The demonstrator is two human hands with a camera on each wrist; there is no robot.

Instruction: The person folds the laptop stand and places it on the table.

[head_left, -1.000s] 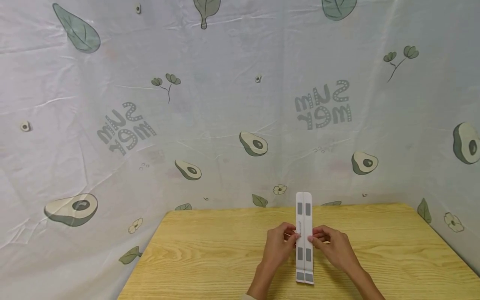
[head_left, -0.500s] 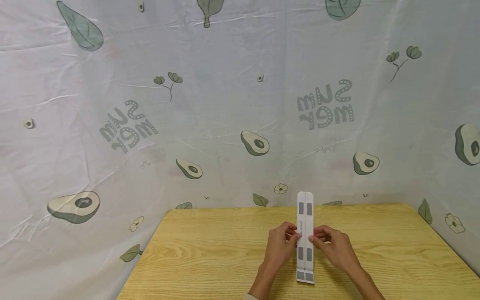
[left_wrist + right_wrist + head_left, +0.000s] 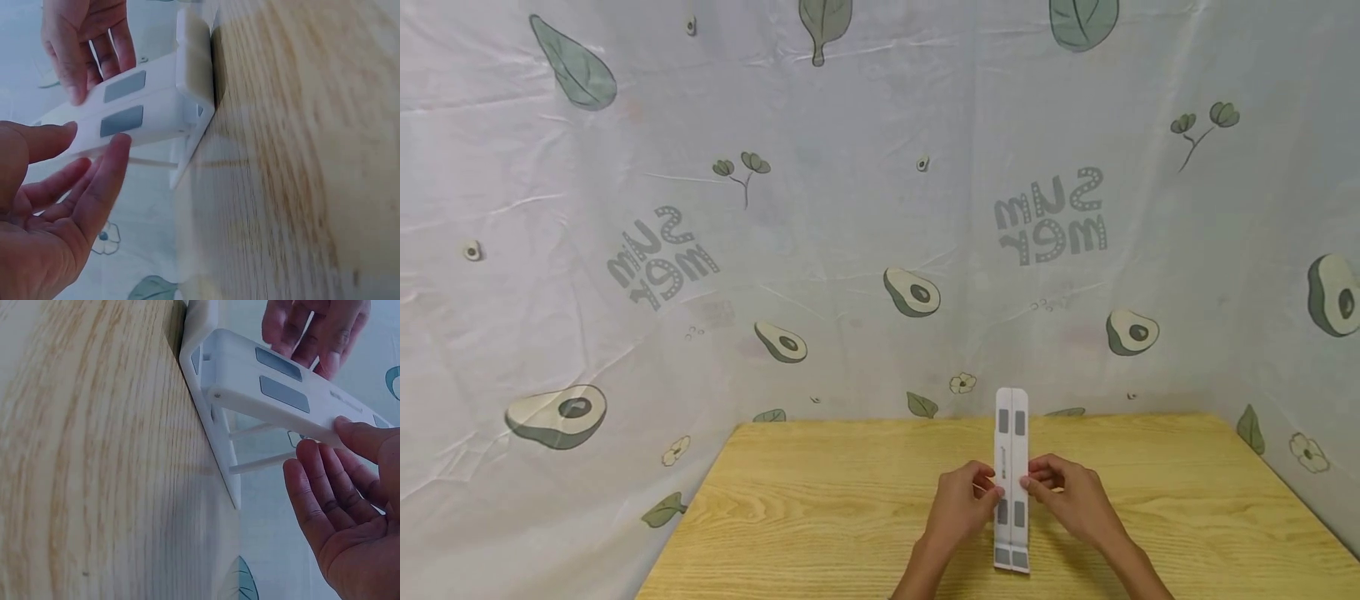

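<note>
A white folding laptop stand (image 3: 1019, 458) with grey pads stands on the table, its two long arms side by side. Its near end has a short upturned lip; in the right wrist view thin rods (image 3: 262, 460) show beneath the sloping arms. My left hand (image 3: 958, 506) holds the left arm, thumb on top near the lower grey pad (image 3: 122, 120), fingers curled below the edge. On the opposite side my right hand (image 3: 1072, 497) pinches the right arm between thumb and fingers, a little farther up. The base lies against the tabletop in both wrist views.
The wood-grain table (image 3: 820, 508) stretches to both sides of the stand. Behind it and along the sides hangs a pale sheet (image 3: 850, 208) printed with avocados, leaves and mirrored lettering.
My left hand has slid slightly down the stand toward its near end, uncovering small print on the left arm. The right hand keeps its hold, and the head view has shifted slightly.
</note>
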